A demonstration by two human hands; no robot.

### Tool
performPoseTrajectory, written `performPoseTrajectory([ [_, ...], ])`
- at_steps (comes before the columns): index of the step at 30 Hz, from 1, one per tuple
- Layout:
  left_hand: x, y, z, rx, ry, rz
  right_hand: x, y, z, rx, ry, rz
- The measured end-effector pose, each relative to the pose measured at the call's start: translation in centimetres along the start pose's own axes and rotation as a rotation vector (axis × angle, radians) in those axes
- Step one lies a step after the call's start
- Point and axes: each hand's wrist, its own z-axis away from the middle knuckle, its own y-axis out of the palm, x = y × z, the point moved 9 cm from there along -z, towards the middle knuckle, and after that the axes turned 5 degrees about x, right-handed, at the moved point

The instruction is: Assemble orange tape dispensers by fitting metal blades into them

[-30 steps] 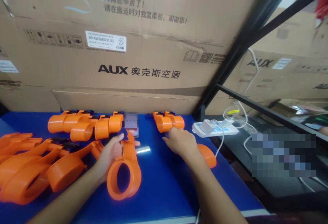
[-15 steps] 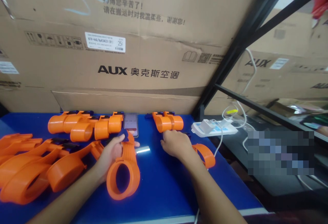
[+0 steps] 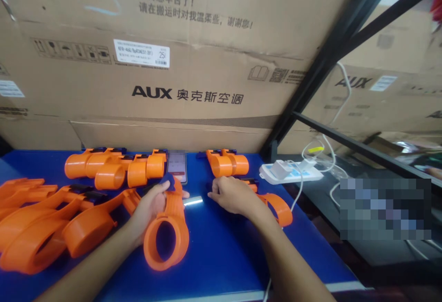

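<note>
My left hand (image 3: pixel 154 205) is closed round the upper end of an orange plastic ring with a handle (image 3: pixel 172 212). A dark blue piece (image 3: pixel 168 183) sits at the top of that handle, under my thumb, and the round loop hangs toward me. To the right, my right hand (image 3: pixel 232 194) is over the blue table with its fingers curled together. What it holds, if anything, is hidden. Just behind it stand two orange rings (image 3: pixel 229 165) with dark clips. Another orange ring (image 3: pixel 279 209) lies right of my right wrist.
Several orange rings (image 3: pixel 110 176) stand at the back left, and larger ones (image 3: pixel 36 246) lie at the left. A phone (image 3: pixel 177 168) lies behind my left hand. A white power strip (image 3: pixel 292 173) with cables is at the right edge. A large cardboard box (image 3: pixel 193 72) walls off the back.
My right hand has shifted slightly left, and more of the dark and orange piece behind its wrist shows. My left hand keeps its hold on the orange ring.
</note>
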Motion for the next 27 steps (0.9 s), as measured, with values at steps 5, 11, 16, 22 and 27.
performPoseTrajectory([
  [5,0.1,-0.2,0.0,-0.012,-0.007,0.010,0.4,0.2,0.0,0.007,-0.063,-0.035],
  [11,0.0,-0.4,0.0,-0.035,0.001,0.016,1.0,-1.1,0.4,-0.104,-0.111,-0.014],
  [16,-0.6,0.1,0.1,-0.052,0.046,0.022,1.1,-2.5,0.8,-0.174,-0.187,-0.276],
  [22,-1.0,1.5,0.4,0.023,0.093,0.107,4.8,-3.1,2.1,-0.153,-0.570,-0.849],
  [27,-0.5,2.3,0.3,0.093,0.091,0.144,6.8,-0.8,1.4,-0.063,-0.598,-1.120],
])
